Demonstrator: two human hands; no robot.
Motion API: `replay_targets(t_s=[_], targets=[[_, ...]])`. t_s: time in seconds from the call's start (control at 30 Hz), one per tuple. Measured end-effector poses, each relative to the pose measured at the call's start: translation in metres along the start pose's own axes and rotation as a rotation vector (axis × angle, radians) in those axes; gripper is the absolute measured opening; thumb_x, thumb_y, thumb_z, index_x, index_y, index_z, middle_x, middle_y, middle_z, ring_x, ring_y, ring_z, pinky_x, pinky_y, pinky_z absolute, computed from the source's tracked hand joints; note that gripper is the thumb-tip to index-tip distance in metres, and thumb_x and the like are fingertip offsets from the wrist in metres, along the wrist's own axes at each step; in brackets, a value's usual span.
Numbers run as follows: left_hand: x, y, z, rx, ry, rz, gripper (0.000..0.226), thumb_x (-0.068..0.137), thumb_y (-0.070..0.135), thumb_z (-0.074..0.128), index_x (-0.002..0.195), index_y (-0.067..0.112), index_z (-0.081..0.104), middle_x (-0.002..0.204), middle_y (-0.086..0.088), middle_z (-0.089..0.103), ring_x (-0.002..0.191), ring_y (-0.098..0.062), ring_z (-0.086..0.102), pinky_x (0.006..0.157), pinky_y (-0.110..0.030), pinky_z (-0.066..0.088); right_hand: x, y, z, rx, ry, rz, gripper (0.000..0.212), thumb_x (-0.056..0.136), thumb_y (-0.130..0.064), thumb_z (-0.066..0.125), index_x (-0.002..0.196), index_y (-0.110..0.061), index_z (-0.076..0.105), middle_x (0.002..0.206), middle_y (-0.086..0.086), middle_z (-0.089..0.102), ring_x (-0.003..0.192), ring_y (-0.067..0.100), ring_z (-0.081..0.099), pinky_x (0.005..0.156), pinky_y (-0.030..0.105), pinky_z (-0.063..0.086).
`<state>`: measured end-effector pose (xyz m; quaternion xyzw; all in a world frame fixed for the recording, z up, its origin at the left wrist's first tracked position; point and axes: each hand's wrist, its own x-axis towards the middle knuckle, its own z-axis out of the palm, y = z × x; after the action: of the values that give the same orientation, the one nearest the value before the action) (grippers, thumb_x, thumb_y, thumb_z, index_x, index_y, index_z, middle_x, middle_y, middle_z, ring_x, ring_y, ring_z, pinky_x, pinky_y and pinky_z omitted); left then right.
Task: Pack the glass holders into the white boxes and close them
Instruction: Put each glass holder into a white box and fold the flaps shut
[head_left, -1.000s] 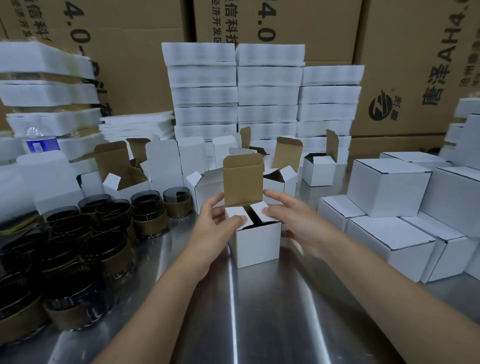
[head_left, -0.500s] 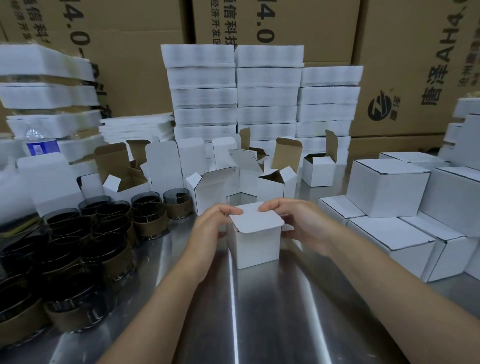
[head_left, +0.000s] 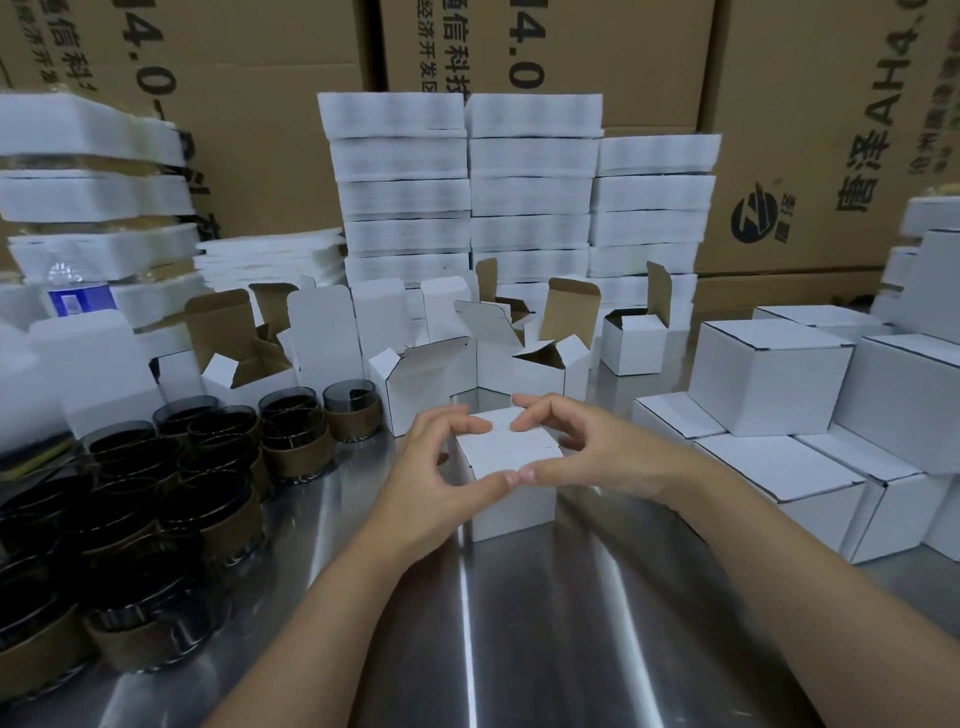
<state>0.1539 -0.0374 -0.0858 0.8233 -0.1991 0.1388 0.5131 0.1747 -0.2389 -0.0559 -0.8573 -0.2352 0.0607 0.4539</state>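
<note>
Glass holders (head_left: 298, 441) crowd left; closed boxes (head_left: 769, 379) right (both near white box (head_left: 506, 449)).

Dim, cool overhead light throws streaks of glare down the steel tabletop (head_left: 545, 649), wide-angle distortion bends the edges, and the white stacks (head_left: 93, 192) at left blur.

two bare forearms lead to the left hand (head_left: 431, 467) and right hand (head_left: 587, 452), uncovered as far as they show. fingers are slim; the thumbnails are short, plain and pale.
</note>
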Motion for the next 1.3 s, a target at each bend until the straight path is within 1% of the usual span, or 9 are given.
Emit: replay_targets(t_s=[0.1, 0.17, 0.23, 0.4, 0.57, 0.77, 0.9, 1.13, 1.3], targets=[[0.0, -0.001, -0.001, -0.004, -0.034, 0.0, 0.047, 0.065, 0.034, 0.079, 0.104, 0.037, 0.053, 0.127, 0.024, 0.04, 0.12, 0.006, 0.041, 0.092, -0.007, 0.034, 0.001, 0.004, 0.004, -0.072, -0.005, -0.044, 0.054, 0.073, -0.033, 0.08, 0.113, -0.045, 0.046, 0.134, -0.03, 0.031, 0.116, -0.012, 0.037, 0.093, 0.013, 0.04], [0.002, -0.001, 0.001, -0.009, -0.009, 0.003, 0.044, 0.069, 0.027, 0.08, 0.103, 0.036, 0.053, 0.128, 0.02, 0.042, 0.119, 0.008, 0.042, 0.096, -0.014, 0.037, 0.002, 0.007, 0.006, -0.098, 0.033, -0.07, 0.056, 0.072, -0.032, 0.08, 0.113, -0.049, 0.046, 0.127, -0.037, 0.031, 0.114, -0.017, 0.035, 0.096, 0.014, 0.037], [0.002, 0.0, 0.002, -0.007, 0.02, 0.006, 0.041, 0.067, 0.029, 0.078, 0.101, 0.035, 0.055, 0.126, 0.018, 0.044, 0.116, 0.01, 0.043, 0.096, -0.018, 0.039, 0.002, 0.007, 0.005, -0.066, 0.023, -0.068, 0.054, 0.072, -0.034, 0.08, 0.111, -0.051, 0.048, 0.125, -0.042, 0.029, 0.115, -0.018, 0.036, 0.096, 0.013, 0.034], [0.002, 0.0, 0.001, 0.005, 0.039, 0.023, 0.04, 0.069, 0.022, 0.083, 0.099, 0.034, 0.058, 0.122, 0.022, 0.047, 0.106, 0.02, 0.043, 0.085, -0.008, 0.039, 0.0, 0.002, 0.004, -0.049, 0.033, -0.059, 0.047, 0.072, -0.038, 0.08, 0.107, -0.053, 0.052, 0.121, -0.046, 0.031, 0.113, -0.012, 0.042, 0.092, 0.012, 0.037], [0.002, 0.006, 0.001, -0.111, 0.083, -0.027, 0.05, 0.048, 0.054, 0.069, 0.094, 0.035, 0.064, 0.115, 0.017, 0.057, 0.108, 0.006, 0.053, 0.091, -0.025, 0.048, -0.002, -0.003, 0.006, -0.03, 0.07, -0.08, 0.038, 0.078, -0.04, 0.075, 0.108, -0.051, 0.054, 0.118, -0.032, 0.048, 0.109, -0.003, 0.051, 0.09, 0.016, 0.045], [0.003, 0.005, 0.001, -0.121, 0.1, -0.043, 0.034, 0.063, 0.043, 0.076, 0.096, 0.036, 0.065, 0.113, 0.012, 0.062, 0.111, -0.003, 0.055, 0.09, -0.028, 0.049, -0.007, -0.014, 0.007, 0.011, 0.047, -0.109, 0.032, 0.082, -0.04, 0.066, 0.109, -0.053, 0.056, 0.104, -0.049, 0.049, 0.104, -0.02, 0.048, 0.077, -0.002, 0.038], [0.004, 0.002, 0.002, -0.113, 0.093, -0.037, 0.025, 0.078, 0.027, 0.077, 0.098, 0.035, 0.064, 0.115, 0.01, 0.06, 0.11, 0.0, 0.053, 0.084, -0.018, 0.045, -0.007, -0.013, 0.005, 0.055, 0.02, -0.081, 0.03, 0.093, -0.025, 0.059, 0.116, -0.043, 0.056, 0.108, -0.04, 0.05, 0.102, -0.02, 0.05, 0.079, -0.001, 0.038], [0.003, 0.003, 0.001, -0.139, 0.063, -0.067, 0.026, 0.08, 0.025, 0.073, 0.103, 0.032, 0.062, 0.12, 0.009, 0.057, 0.114, -0.002, 0.051, 0.091, -0.025, 0.046, -0.007, -0.014, 0.005, 0.061, 0.006, -0.081, 0.031, 0.094, -0.022, 0.056, 0.115, -0.044, 0.056, 0.113, -0.036, 0.047, 0.099, -0.026, 0.047, 0.078, -0.003, 0.036], [0.004, 0.004, -0.001, -0.207, 0.07, -0.032, 0.025, 0.079, 0.032, 0.071, 0.101, 0.024, 0.065, 0.112, 0.003, 0.064, 0.11, -0.011, 0.057, 0.091, -0.027, 0.048, -0.006, -0.014, 0.009, 0.021, 0.069, -0.107, 0.025, 0.094, -0.027, 0.057, 0.112, -0.044, 0.059, 0.112, -0.023, 0.058, 0.1, -0.002, 0.056, 0.083, 0.007, 0.043]])
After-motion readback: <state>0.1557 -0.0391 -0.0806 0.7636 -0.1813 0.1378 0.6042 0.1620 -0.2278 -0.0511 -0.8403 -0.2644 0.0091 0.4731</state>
